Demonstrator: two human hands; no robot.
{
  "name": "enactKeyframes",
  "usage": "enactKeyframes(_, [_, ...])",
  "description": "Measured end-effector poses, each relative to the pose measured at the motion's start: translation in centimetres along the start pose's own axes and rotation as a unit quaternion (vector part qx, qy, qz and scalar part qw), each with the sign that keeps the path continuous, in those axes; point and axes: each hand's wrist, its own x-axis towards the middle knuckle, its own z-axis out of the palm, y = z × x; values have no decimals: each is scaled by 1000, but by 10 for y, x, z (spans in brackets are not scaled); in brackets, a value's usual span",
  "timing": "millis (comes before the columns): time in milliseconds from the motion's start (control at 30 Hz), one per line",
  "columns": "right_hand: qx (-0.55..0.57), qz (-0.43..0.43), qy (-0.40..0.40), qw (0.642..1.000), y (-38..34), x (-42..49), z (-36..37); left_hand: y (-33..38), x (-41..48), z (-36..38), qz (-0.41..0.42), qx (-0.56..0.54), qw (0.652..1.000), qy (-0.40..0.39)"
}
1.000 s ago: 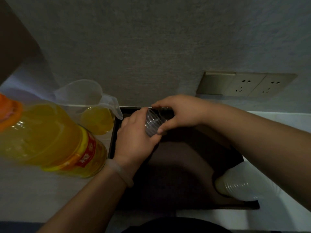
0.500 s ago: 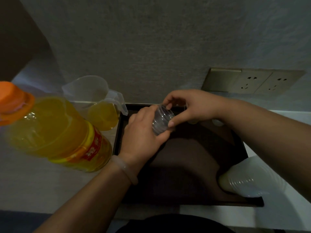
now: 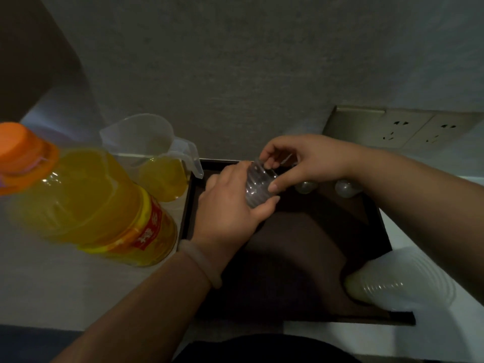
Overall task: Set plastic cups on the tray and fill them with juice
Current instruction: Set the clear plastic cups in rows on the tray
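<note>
Over the far left of the tray (image 3: 288,271), the cup stack (image 3: 258,191) is gripped by the left hand (image 3: 227,216). The right hand's (image 3: 311,161) fingers (image 3: 265,154), shifted since a moment ago, are pinched on its top rim, so another cup is probably being separated.

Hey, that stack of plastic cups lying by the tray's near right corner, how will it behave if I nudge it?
Probably rolls: the cup stack lies on its side, round and ribbed, at the tray edge. Likely very light and thin, being see-through plastic, so a firm squeeze may dent it.
</note>
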Motion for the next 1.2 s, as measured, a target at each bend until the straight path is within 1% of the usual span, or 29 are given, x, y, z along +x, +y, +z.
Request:
enactKeyframes(133, [6, 44, 47, 998, -11, -2, -23, -18, -6, -5, -19, 23, 999, -25])
enactKeyframes(233, [-19, 58, 92, 994, -20, 0, -35, -29, -13, -6, -38, 57, 997, -28])
enactKeyframes(333, [-64, 45, 146, 986, -29, 9, -28, -36, -23, -8, -6, 68, 998, 4])
enactKeyframes(400, [-120, 14, 171, 978, -32, 20, -16, -39, -25, -5, 17, 63, 998, 24])
enactKeyframes(500, [-215, -27, 159, 963, -30, 40, 3, -40, -25, -2, 23, 36, 998, 38])
enactKeyframes(600, [-277, -13, 119, 954, -27, 55, 18, -39, -27, -1, 30, 21, 999, 27])
enactKeyframes(700, [-309, -11, 85, 947, -26, 66, 30, -36, -29, -5, 25, 26, 999, 11])
enactKeyframes(933, [-320, -16, 69, 945, -27, 79, 46, -40, -31, -6, 15, 27, 999, -7])
enactKeyframes(1200, [-306, -29, 64, 949, -22, 85, 51, -41, -32, -8, 7, 35, 999, -6])
